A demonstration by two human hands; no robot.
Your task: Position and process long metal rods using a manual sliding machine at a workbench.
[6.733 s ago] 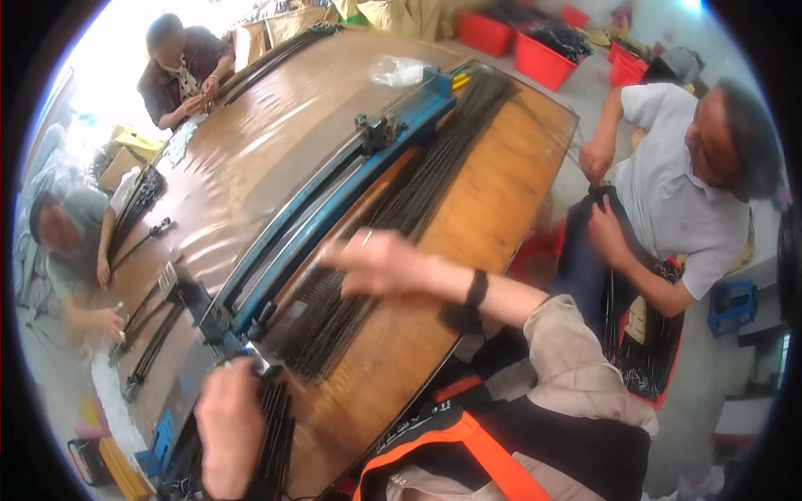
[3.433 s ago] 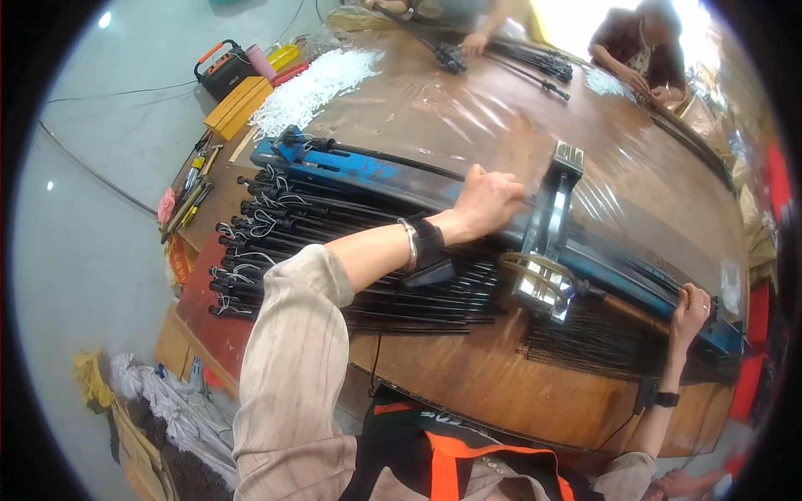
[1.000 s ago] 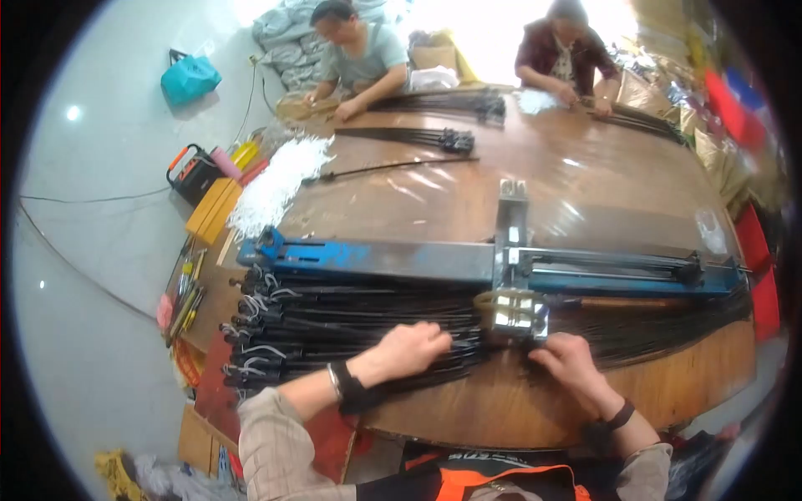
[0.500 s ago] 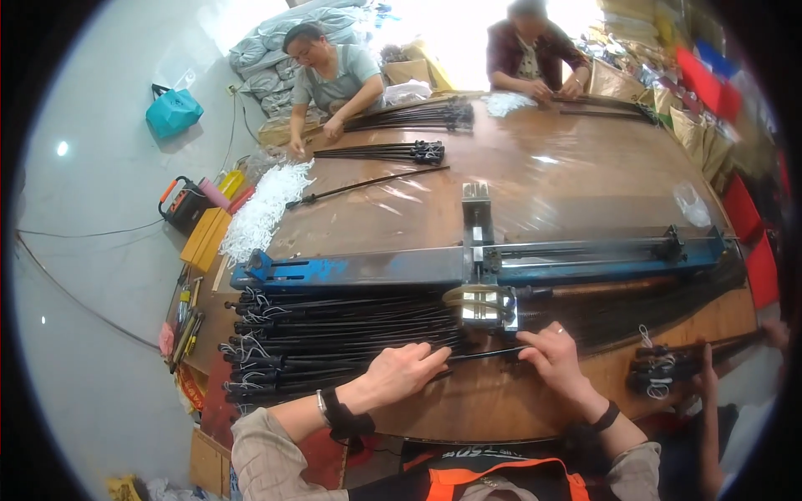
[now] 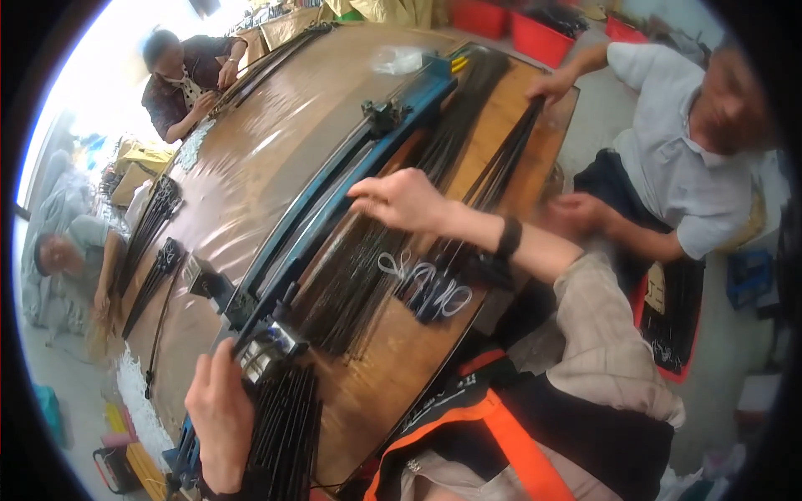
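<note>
Two hands work a blue rail jig on a long brown table.

The left hand [image 5: 219,409] has its fingers closed on the metal slider block [image 5: 269,351]; the right hand [image 5: 405,200] hovers, fingers spread, over the bundle of black rods [image 5: 359,275]. Just below those fingers lie white wire loops [image 5: 422,280]. The blue rail [image 5: 334,196] runs beyond them. A seated co-worker [image 5: 685,150] grips rod ends at the table [image 5: 251,167] edge.

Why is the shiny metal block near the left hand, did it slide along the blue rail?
Cannot tell. The camera swung round; the metal block sits by the blue rail at the left hand.
</note>
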